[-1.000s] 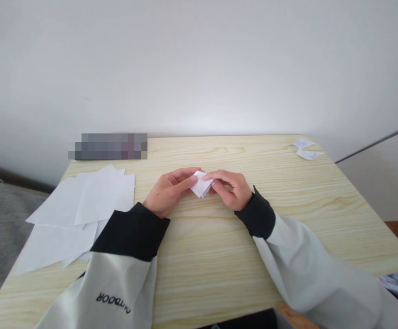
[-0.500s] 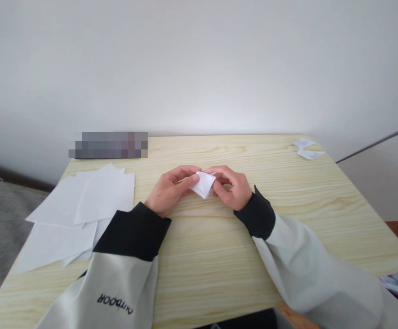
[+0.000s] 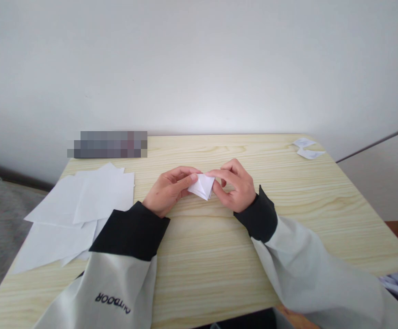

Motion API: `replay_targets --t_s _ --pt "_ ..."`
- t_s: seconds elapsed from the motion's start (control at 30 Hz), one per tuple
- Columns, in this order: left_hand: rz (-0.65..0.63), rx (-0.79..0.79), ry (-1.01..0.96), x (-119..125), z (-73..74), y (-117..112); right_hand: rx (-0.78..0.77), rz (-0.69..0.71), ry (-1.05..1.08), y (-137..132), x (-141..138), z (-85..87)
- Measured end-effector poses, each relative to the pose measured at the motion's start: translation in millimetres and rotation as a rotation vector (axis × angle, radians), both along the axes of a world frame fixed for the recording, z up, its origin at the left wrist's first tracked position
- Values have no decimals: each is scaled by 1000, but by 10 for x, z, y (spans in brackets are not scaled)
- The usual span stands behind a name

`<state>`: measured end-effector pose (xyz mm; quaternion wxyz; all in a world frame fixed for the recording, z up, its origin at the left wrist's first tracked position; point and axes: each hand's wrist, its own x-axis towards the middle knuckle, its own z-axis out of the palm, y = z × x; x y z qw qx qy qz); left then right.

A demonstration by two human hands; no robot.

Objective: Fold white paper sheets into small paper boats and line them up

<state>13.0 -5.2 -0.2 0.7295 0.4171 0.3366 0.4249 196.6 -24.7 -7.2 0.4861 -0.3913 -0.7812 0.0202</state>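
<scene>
Left hand (image 3: 167,189) and right hand (image 3: 236,188) pinch a folded paper square (image 3: 204,186) (loose sheets (image 3: 104,196) left of the grip).

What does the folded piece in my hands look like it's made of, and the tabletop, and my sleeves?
Folded piece: almost certainly paper, white and matte, going by its crisp creases and thin layered edges.
Tabletop: pale wood or a wood-look laminate, smooth; the grain pattern shows, but doesn't settle which.
Sleeves: probably fabric, matte, judging by the soft folds; fibre unclear.
</scene>
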Motion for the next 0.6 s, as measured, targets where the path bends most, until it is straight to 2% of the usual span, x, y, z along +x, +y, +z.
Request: replay_targets --t_s 0.1,0.37,0.6 --pt "5 4 6 0 -7 -1 -18 0 -5 -11 -4 6" --pt "16 28 45 0 -20 -4 -283 60 122 -67 -7 -11" --pt "26 50 88 -4 -51 -3 -418 80 135 -88 12 20"
